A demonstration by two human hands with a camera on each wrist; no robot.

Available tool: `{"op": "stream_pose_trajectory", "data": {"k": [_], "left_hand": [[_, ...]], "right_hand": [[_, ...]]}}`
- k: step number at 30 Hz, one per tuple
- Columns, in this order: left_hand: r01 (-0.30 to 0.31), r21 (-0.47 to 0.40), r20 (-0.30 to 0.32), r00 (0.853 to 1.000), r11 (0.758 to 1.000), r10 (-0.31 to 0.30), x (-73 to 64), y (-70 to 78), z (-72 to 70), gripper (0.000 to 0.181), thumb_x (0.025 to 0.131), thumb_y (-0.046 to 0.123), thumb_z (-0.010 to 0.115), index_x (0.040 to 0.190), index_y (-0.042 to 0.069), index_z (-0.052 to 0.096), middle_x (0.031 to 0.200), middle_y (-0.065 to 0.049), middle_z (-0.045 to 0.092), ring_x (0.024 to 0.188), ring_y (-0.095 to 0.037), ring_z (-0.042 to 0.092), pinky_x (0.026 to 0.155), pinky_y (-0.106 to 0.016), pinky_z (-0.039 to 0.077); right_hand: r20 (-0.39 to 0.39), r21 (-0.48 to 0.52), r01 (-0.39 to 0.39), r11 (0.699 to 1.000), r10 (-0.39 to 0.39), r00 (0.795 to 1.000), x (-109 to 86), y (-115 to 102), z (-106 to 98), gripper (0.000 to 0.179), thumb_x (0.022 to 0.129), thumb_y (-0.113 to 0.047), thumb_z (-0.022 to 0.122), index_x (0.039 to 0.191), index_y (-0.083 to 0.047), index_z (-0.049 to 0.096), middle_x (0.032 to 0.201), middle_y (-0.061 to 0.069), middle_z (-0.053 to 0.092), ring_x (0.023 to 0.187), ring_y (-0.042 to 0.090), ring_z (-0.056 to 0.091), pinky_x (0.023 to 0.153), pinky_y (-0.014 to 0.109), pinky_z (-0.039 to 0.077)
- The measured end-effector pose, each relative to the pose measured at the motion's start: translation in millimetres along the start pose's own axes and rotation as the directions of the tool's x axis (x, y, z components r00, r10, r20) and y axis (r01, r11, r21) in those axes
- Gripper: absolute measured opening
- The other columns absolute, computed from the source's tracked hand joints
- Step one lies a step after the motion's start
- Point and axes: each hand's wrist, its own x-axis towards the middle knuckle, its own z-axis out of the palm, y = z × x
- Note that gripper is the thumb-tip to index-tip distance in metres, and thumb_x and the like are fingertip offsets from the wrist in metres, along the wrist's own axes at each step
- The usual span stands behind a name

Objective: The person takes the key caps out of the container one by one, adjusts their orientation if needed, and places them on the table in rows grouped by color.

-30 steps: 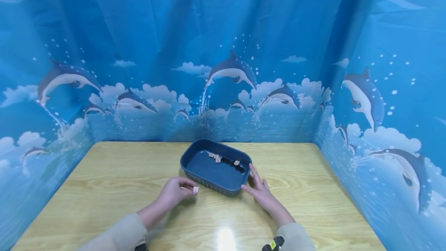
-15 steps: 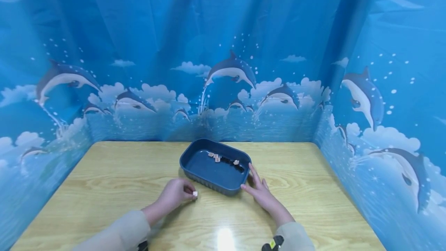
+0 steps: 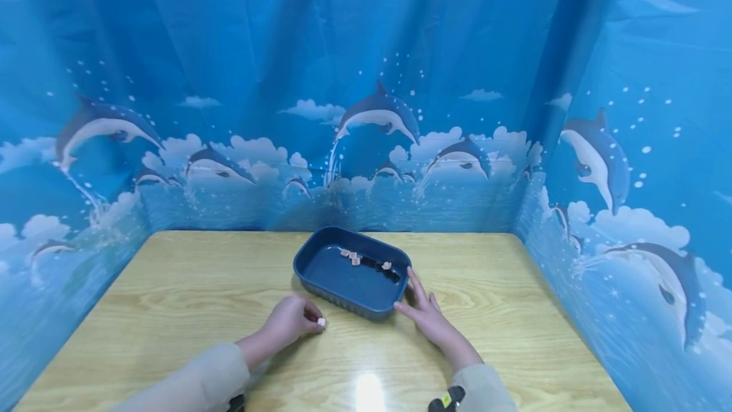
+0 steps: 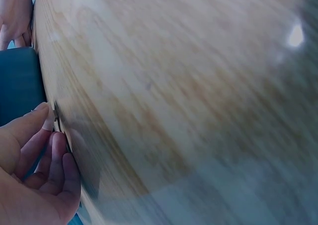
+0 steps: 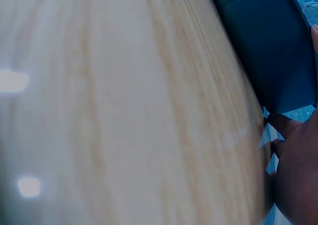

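Near the middle of the table, my left hand [image 3: 288, 322] pinches a small whitish cube [image 3: 321, 322] between thumb and fingertips, low over the wood, in front of the tray. The left wrist view shows the same cube [image 4: 48, 121] at the fingertips; whether it touches the table I cannot tell. A dark blue oblong tray [image 3: 337, 283] stands just beyond. My right hand [image 3: 429, 322] rests its spread, fairly straight fingers against the tray's right end. Inside lie several small pale cubes [image 3: 356, 260] and several black pieces [image 3: 368, 262], roughly in a line.
The light wood table [image 3: 194, 285] extends around both hands. A blue dolphin-printed curtain [image 3: 257, 113] hangs behind the table and along its sides. Overhead light glares off the front of the tabletop.
My left hand has come slightly nearer and lower with the cube, which shows a different face to the head view. My right hand and the tray stay in place.
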Motion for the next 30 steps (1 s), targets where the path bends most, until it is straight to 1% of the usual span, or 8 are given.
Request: {"op": "stream_pose_trajectory", "data": {"k": [5, 11, 15, 18, 21, 23, 26, 30], "left_hand": [[-0.009, 0.001, -0.013, 1.000, 1.000, 0.009, 0.8, 1.2, -1.3, 0.012, 0.073, 0.010, 0.085, 0.078, 0.011, 0.075, 0.071, 0.007, 0.066, 0.065, -0.007, 0.058, 0.063, -0.027, 0.052], [-0.001, -0.006, -0.009, 1.000, 1.000, 0.001, 0.0, -0.1, -4.5, 0.012, 0.074, 0.015, 0.084, 0.081, 0.012, 0.074, 0.074, 0.007, 0.067, 0.068, -0.008, 0.060, 0.066, -0.029, 0.053], [0.003, -0.028, -0.020, 1.000, 1.000, -0.003, -0.3, -0.6, -7.4, 0.017, 0.073, 0.020, 0.085, 0.082, 0.011, 0.074, 0.077, 0.006, 0.068, 0.071, -0.010, 0.062, 0.070, -0.032, 0.054], [-0.008, -0.037, -0.006, 1.000, 0.999, 0.008, 0.5, -0.5, -7.7, 0.019, 0.073, 0.020, 0.086, 0.083, 0.010, 0.073, 0.077, 0.006, 0.068, 0.071, -0.010, 0.061, 0.071, -0.032, 0.054], [-0.028, -0.023, 0.010, 1.000, 0.999, 0.029, 1.4, -0.7, -6.0, 0.017, 0.071, 0.017, 0.086, 0.080, 0.012, 0.072, 0.074, 0.007, 0.066, 0.069, -0.008, 0.059, 0.068, -0.029, 0.052], [-0.041, -0.006, 0.011, 0.999, 0.999, 0.041, 2.0, -1.0, -4.2, 0.018, 0.070, 0.015, 0.087, 0.078, 0.013, 0.071, 0.072, 0.008, 0.064, 0.068, -0.007, 0.057, 0.066, -0.028, 0.050], [-0.048, 0.015, 0.001, 0.999, 0.999, 0.048, 2.4, -1.0, -2.1, 0.019, 0.068, 0.014, 0.087, 0.077, 0.015, 0.070, 0.071, 0.009, 0.062, 0.067, -0.007, 0.054, 0.065, -0.028, 0.049], [-0.047, 0.040, -0.002, 0.999, 0.998, 0.047, 3.0, -1.4, -0.5, 0.018, 0.070, 0.011, 0.085, 0.076, 0.015, 0.069, 0.070, 0.009, 0.060, 0.066, -0.007, 0.053, 0.064, -0.028, 0.048]], "right_hand": [[-0.002, -0.010, 0.007, 1.000, -0.007, 1.000, 2.1, 0.2, -1.2, 0.086, 0.094, -0.046, 0.060, 0.156, -0.039, 0.001, 0.158, 0.014, 0.019, 0.140, 0.048, -0.018, 0.105, 0.068, -0.013], [0.008, -0.028, 0.037, 0.999, -0.036, 0.999, 3.9, 0.7, -1.4, 0.085, 0.095, -0.045, 0.060, 0.157, -0.035, 0.002, 0.156, 0.017, 0.023, 0.140, 0.048, -0.016, 0.107, 0.064, -0.014], [0.006, -0.030, 0.032, 0.999, -0.032, 0.999, 3.6, 1.2, -1.5, 0.085, 0.094, -0.045, 0.060, 0.157, -0.035, 0.002, 0.155, 0.017, 0.024, 0.140, 0.049, -0.016, 0.107, 0.065, -0.014], [-0.001, -0.028, 0.027, 0.999, -0.027, 1.000, 2.7, 0.8, -1.7, 0.086, 0.094, -0.045, 0.060, 0.157, -0.036, 0.002, 0.156, 0.017, 0.024, 0.140, 0.048, -0.016, 0.107, 0.065, -0.014], [-0.002, -0.031, 0.033, 0.999, -0.033, 0.999, 2.4, 0.5, -1.8, 0.085, 0.095, -0.044, 0.060, 0.157, -0.035, 0.002, 0.156, 0.016, 0.022, 0.141, 0.048, -0.016, 0.107, 0.064, -0.013], [-0.001, -0.029, 0.031, 0.999, -0.031, 1.000, 2.3, 0.5, -1.6, 0.085, 0.095, -0.045, 0.060, 0.157, -0.035, 0.002, 0.157, 0.015, 0.021, 0.140, 0.049, -0.016, 0.107, 0.065, -0.013], [-0.001, -0.026, 0.023, 0.999, -0.024, 1.000, 2.6, 1.0, -0.9, 0.085, 0.095, -0.045, 0.060, 0.157, -0.035, 0.003, 0.157, 0.015, 0.020, 0.140, 0.049, -0.016, 0.107, 0.066, -0.013], [-0.001, -0.028, 0.029, 0.999, -0.029, 1.000, 2.2, 0.2, 0.2, 0.085, 0.095, -0.045, 0.060, 0.157, -0.035, 0.003, 0.157, 0.015, 0.022, 0.141, 0.049, -0.015, 0.107, 0.065, -0.012]]}}
